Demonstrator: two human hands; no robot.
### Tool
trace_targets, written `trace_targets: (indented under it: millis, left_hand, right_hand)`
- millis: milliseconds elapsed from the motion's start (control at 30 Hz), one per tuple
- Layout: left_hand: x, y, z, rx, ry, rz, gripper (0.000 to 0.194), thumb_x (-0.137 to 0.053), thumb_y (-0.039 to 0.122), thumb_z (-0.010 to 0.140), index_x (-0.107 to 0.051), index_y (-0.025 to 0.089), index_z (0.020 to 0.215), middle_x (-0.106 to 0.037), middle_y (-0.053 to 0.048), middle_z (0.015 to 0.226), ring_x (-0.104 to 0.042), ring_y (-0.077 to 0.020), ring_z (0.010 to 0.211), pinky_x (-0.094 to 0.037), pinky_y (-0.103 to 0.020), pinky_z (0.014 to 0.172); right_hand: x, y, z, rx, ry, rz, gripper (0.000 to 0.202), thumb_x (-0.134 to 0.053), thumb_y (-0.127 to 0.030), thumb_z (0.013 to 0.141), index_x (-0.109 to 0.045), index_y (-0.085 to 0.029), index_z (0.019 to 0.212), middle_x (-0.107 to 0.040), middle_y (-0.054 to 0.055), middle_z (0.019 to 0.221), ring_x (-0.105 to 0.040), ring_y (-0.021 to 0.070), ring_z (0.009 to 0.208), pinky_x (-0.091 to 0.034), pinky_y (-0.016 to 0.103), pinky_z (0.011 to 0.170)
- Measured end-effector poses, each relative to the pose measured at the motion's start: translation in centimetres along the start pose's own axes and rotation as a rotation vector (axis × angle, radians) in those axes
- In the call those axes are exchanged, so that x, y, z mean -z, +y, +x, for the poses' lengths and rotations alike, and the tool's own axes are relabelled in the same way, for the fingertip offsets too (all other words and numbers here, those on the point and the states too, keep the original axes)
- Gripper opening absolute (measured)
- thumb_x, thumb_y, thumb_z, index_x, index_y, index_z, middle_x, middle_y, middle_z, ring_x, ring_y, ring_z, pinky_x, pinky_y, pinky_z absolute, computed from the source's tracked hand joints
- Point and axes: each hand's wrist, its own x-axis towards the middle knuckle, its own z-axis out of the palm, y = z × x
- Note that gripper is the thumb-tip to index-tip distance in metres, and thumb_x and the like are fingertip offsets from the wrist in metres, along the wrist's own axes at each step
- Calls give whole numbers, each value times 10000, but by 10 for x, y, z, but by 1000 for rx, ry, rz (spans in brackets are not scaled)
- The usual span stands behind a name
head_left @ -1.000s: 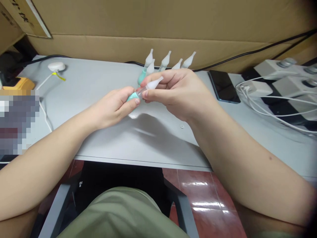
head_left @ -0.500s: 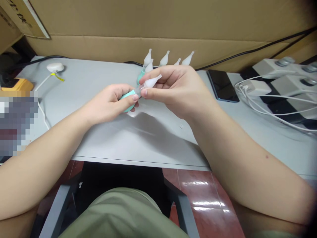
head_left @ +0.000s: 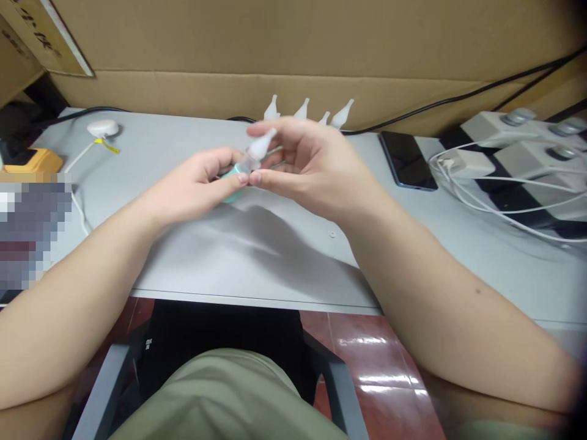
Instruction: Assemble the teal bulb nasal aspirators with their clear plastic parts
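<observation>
A small teal bulb with a clear neck and a white pointed tip [head_left: 261, 145] is held over the middle of the table. My left hand [head_left: 197, 183] is closed round its teal lower part, thumb on top. From the right, my right hand [head_left: 307, 165] reaches to the clear neck; its thumb touches near the neck's base, while the index finger is raised behind the tip. The other fingers are curled and partly hidden. Several more white pointed tips [head_left: 342, 114] stand upright behind my right hand, which hides their lower parts.
A black phone [head_left: 408, 160] lies on the grey table [head_left: 192, 263]. Grey boxes with knobs [head_left: 499, 128] and white cables are at the right. A white device [head_left: 103, 128] and a yellow object [head_left: 36, 161] sit at the left. Cardboard [head_left: 293, 36] stands behind.
The held bulb has turned more upright and its tip has moved left. My right hand has shifted left, and its index finger has lifted away from the neck.
</observation>
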Motion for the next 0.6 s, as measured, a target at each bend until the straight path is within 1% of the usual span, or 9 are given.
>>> trace_targets:
  millis: [67, 100, 200, 300, 367, 433, 467, 500, 600]
  left_hand:
    - [7, 5, 1, 20, 121, -37, 478, -904, 603, 1033, -758, 193, 1229, -785, -64, 1040, -702, -218, 942, -567, -372, 865]
    - [12, 8, 1, 23, 192, -29, 474, -914, 574, 1029, -753, 185, 1248, -813, -77, 1088, -738, -240, 1016, -590, -408, 952]
    - [31, 20, 9, 49, 375, 130, 418, -918, 485, 1043, -792, 170, 1286, -841, -80, 1150, -752, -281, 1124, -568, -522, 1104]
    - [49, 21, 27, 147, 481, 281, 337, -980, 413, 924, -846, 219, 1165, -819, -9, 1059, -649, -226, 979, -537, -498, 989]
    - [57, 13, 44, 176, 521, 341, 291, -985, 337, 840, -830, 207, 1049, -736, 15, 938, -558, -171, 894, -493, -460, 916]
    - [62, -2, 59, 221, 517, 309, 368, -1006, 425, 835, -767, 201, 1002, -660, 38, 895, -524, -143, 920, -475, -425, 914]
    - [62, -11, 66, 236, 434, 322, 475, -1015, 556, 884, -754, 200, 1060, -648, 44, 937, -519, -136, 965, -475, -407, 926]
    - [63, -19, 71, 227, 483, 352, 576, -1016, 657, 857, -725, 191, 1027, -626, 42, 937, -508, -126, 962, -448, -399, 915]
    - [61, -37, 78, 203, 444, 371, 704, -966, 811, 885, -707, 182, 1069, -669, 27, 1064, -540, -131, 1032, -473, -420, 1046]
  right_hand:
    - [11, -7, 1, 119, 82, -60, 653, -1220, -276, 773, -868, -311, 1321, -818, 28, 1352, -731, 191, 976, -643, 340, 870]
    - [18, -12, 1, 181, 129, -107, 604, -1192, -317, 836, -865, -316, 1343, -822, 23, 1341, -730, 191, 962, -635, 347, 860]
    - [38, -26, 2, 316, 158, -200, 254, -1079, -298, 997, -913, -360, 1178, -818, 11, 1098, -744, 220, 919, -618, 383, 824]
    - [44, -34, 0, 370, 203, -235, 212, -974, -113, 1017, -894, -291, 1101, -776, 28, 995, -706, 203, 834, -560, 394, 771]
    - [43, -34, -3, 361, 251, -275, 206, -914, -59, 1010, -878, -255, 1066, -776, 33, 983, -677, 183, 824, -541, 378, 763]
    - [42, -29, -6, 319, 215, -322, 157, -871, -105, 1050, -877, -261, 1066, -797, 43, 1017, -700, 188, 873, -554, 368, 776]
    - [42, -26, -6, 298, 191, -349, 129, -865, -146, 1073, -879, -274, 1076, -810, 48, 1046, -712, 200, 896, -569, 371, 785]
    - [43, -22, -6, 283, 177, -372, 101, -874, -188, 1083, -881, -289, 1084, -818, 52, 1068, -718, 213, 904, -586, 382, 791]
    - [45, -13, -5, 258, 194, -389, 70, -944, -305, 1057, -879, -331, 1054, -814, 46, 1062, -711, 236, 851, -618, 433, 785]
